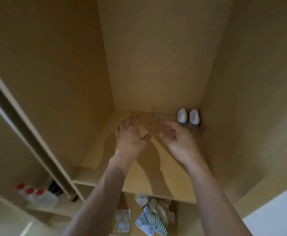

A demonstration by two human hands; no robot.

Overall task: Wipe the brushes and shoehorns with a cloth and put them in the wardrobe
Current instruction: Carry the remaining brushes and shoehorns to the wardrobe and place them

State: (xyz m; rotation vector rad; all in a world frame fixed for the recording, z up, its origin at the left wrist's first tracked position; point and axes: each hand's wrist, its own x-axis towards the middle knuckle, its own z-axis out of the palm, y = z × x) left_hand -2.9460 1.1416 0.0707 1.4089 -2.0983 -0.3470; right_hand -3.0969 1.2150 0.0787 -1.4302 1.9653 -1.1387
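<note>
Two white-handled brushes (pixel 181 116) (pixel 194 118) stand side by side, bristles down, in the back right corner of the wardrobe shelf (pixel 164 169). Just left of them a faint, see-through, long object lies low over the shelf; it looks like a clear shoehorn (pixel 154 121), too blurred to be sure. My left hand (pixel 130 135) reaches in with its fingers stretched out and touches the object's left end. My right hand (pixel 178 138) has its thumb and curled fingers around the object's right part, close to the brushes.
The wardrobe's side walls close in on both sides. Below the shelf's front edge are a striped cloth (pixel 153 217), crumpled items and a pale packet (pixel 121 220). Red-capped bottles (pixel 35 195) stand in the lower left compartment.
</note>
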